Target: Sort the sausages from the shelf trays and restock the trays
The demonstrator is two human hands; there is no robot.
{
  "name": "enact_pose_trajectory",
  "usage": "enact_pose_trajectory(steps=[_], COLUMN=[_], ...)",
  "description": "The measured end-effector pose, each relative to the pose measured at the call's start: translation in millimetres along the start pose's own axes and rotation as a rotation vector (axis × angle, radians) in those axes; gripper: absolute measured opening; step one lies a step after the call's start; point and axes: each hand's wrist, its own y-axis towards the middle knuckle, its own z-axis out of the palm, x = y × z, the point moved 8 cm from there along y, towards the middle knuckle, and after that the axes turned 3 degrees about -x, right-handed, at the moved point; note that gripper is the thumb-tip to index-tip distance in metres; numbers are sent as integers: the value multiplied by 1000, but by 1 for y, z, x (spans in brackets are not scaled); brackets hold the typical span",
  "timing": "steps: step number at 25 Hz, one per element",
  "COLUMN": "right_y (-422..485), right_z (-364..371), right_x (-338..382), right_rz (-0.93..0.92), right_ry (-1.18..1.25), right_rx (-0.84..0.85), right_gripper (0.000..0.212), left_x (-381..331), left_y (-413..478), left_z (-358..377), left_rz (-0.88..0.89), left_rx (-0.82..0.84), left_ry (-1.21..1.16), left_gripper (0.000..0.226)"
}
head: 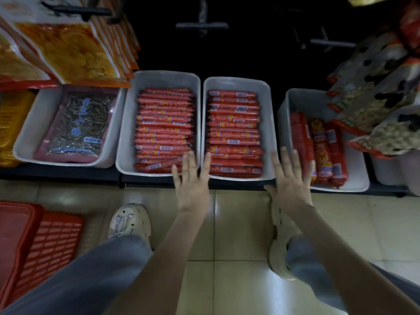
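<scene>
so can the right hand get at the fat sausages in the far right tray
Probably yes: the right hand is open and empty right by the fat sausages, which lie uncovered in the tray. The hanging snack bags overlap only its far corner.

Both hands were stretched out in front, palms facing down, so the head cam only got the backs of them. The left hand [192, 180] had its fingers straight and fanned apart, a bit blurry at the tips. Same deal with the right hand [292, 178]: fingers straight and spread wide, thumb angled in toward the other hand. Neither one gripped anything. The hands sat level with each other and apart. The left forearm [163, 246] and right forearm [341, 258] were bare, running up from the bottom edge, wrists straight.
</scene>
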Motion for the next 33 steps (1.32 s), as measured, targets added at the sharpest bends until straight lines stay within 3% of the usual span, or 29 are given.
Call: enact_pose_trajectory(steps=[2,4,7,10,13,17,21,25,30,32,33], right_y=[-8,-8,2,9,9,8,-15,-9,-7,-7,-7], right_z=[8,17,21,26,31,29,38,49,51,52,50], right_x=[-40,-51,-59,-67,-67,-84,-101,-110,-114,-115,-115], right_rz=[115,68,63,86,90,277,264,285,246,246,267], right_ry=[107,158,201,219,288,610,301,352,331,331,356], right_rx=[14,23,16,-1,0,33,1,42,57,75,116], right_gripper=[91,79,74,79,79,98,112,100,94,92,92], left_x=[-45,-80,-104,-122,-129,-127,-131,-138,-137,-139,-138], left_y=[-6,-7,5,5,6,10,0,-5,-4,0,2], left_z=[7,21,34,36,36,31,31,31,36,37,37], left_rz=[241,418,465,525,492,489,518,516,482,428,377], left_rx=[-71,-19,50,-24,-95,-112,-135,-163,-165,-101,17], left_ry=[-49,-16,19,-27,-149,-248,-276,-260,-49,12,46], left_gripper=[81,75,64,62,53,53,53,52,50,51,51])
